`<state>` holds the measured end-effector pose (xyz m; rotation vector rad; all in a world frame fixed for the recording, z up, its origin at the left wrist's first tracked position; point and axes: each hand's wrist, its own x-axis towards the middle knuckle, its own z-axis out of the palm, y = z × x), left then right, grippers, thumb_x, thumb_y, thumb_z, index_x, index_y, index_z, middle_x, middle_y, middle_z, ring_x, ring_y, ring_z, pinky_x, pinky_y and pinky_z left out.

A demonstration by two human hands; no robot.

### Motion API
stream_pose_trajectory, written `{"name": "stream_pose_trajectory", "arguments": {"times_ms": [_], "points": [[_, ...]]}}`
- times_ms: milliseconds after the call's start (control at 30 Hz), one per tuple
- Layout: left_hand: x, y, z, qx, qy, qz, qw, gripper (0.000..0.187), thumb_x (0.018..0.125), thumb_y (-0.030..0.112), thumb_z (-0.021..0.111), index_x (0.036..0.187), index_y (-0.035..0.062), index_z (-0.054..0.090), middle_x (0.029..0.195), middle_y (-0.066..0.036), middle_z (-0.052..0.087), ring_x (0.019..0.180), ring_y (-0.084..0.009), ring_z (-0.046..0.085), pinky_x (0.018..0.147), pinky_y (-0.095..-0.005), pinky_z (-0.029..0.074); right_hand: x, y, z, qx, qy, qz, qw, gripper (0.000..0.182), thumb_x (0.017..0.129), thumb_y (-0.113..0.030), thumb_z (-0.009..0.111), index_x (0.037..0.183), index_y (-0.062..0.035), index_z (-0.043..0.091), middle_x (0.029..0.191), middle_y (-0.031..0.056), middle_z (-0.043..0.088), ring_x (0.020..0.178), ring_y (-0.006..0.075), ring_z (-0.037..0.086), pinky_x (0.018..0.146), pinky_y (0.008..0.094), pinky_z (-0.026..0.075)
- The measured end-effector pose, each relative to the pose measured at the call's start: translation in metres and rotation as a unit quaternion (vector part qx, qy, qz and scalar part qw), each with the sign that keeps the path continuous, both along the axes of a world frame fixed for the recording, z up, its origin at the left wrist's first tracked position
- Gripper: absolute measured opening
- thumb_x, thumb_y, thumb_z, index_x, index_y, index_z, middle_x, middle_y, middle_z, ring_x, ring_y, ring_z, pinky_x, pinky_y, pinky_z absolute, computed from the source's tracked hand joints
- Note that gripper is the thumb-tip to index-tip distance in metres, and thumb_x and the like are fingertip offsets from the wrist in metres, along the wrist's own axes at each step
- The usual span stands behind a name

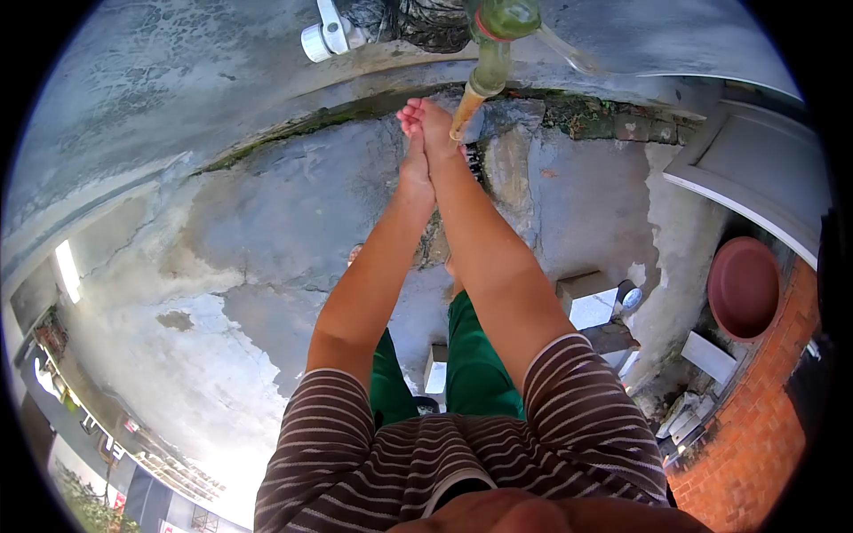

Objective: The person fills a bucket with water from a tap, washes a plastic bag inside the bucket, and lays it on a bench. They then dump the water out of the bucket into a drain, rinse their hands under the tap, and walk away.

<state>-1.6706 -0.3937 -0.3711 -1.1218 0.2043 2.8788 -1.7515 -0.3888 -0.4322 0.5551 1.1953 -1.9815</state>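
Both my arms stretch forward over a wet concrete floor. My left hand (414, 153) and my right hand (437, 129) are pressed together just below the spout of a green tap (490, 53) at the top middle. A thin stream of water falls from the spout beside my right hand's fingers. Neither hand holds an object; the fingers lie close together, palm to palm as far as I can tell. I wear a brown striped shirt and green shorts.
A white pipe fitting (329, 37) sits on the wall left of the tap. A reddish-brown basin (743, 289) leans at the right beside a brick floor (755, 417). Grey blocks (591, 302) lie near my right leg. A drain (475, 160) lies under my hands.
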Motion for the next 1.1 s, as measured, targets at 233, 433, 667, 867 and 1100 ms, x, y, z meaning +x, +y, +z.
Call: {"name": "stream_pose_trajectory", "arguments": {"times_ms": [233, 433, 667, 867, 1100], "points": [[-0.017, 0.002, 0.010, -0.041, 0.008, -0.007, 0.999, 0.018, 0.090, 0.021, 0.047, 0.091, 0.0049, 0.055, 0.080, -0.014, 0.059, 0.072, -0.0305, 0.058, 0.066, -0.0407, 0.051, 0.047, 0.065, 0.089, 0.179, 0.593, 0.122, 0.776, 0.022, 0.087, -0.010, 0.053, 0.106, 0.0002, 0.059, 0.092, 0.0107, 0.064, 0.080, 0.0190, 0.063, 0.074, 0.0257, 0.050], [-0.008, 0.012, 0.062, -0.115, -0.012, -0.067, 0.991, 0.030, 0.084, 0.004, 0.055, 0.112, 0.0028, 0.044, 0.105, -0.015, 0.056, 0.093, -0.0312, 0.058, 0.083, -0.0414, 0.051, 0.012, 0.113, 0.236, 0.149, 0.488, -0.003, 0.860, 0.036, 0.088, 0.000, 0.048, 0.124, -0.0044, 0.049, 0.115, 0.0080, 0.056, 0.100, 0.0126, 0.052, 0.085, 0.0251, 0.042], [0.062, -0.016, 0.090, -0.163, -0.097, -0.120, 0.975, 0.030, 0.086, 0.010, 0.053, 0.115, 0.0030, 0.048, 0.109, -0.013, 0.054, 0.101, -0.0307, 0.055, 0.089, -0.0459, 0.049, 0.002, 0.092, 0.356, 0.189, 0.576, 0.055, 0.793, 0.039, 0.084, 0.002, 0.047, 0.123, -0.0024, 0.050, 0.113, 0.0116, 0.058, 0.099, 0.0156, 0.056, 0.083, 0.0266, 0.044], [0.109, -0.035, 0.132, -0.198, -0.123, -0.135, 0.963, 0.030, 0.088, 0.009, 0.045, 0.117, 0.0039, 0.045, 0.109, -0.013, 0.053, 0.098, -0.0295, 0.054, 0.087, -0.0448, 0.048, 0.052, 0.065, 0.361, 0.282, 0.561, 0.043, 0.777, 0.050, 0.078, 0.000, 0.049, 0.128, -0.0001, 0.042, 0.120, 0.0199, 0.054, 0.083, 0.0293, 0.064, 0.082, 0.0338, 0.048], [0.096, 0.005, 0.214, -0.269, -0.032, -0.286, 0.919, 0.027, 0.089, 0.013, 0.048, 0.116, 0.0072, 0.048, 0.110, -0.008, 0.055, 0.100, -0.0246, 0.054, 0.084, -0.0396, 0.046, 0.060, 0.079, 0.348, 0.309, 0.616, 0.072, 0.721, 0.069, 0.078, -0.004, 0.056, 0.139, -0.0027, 0.024, 0.137, 0.0244, 0.036, 0.107, 0.0307, 0.055, 0.090, 0.0373, 0.045]]}}
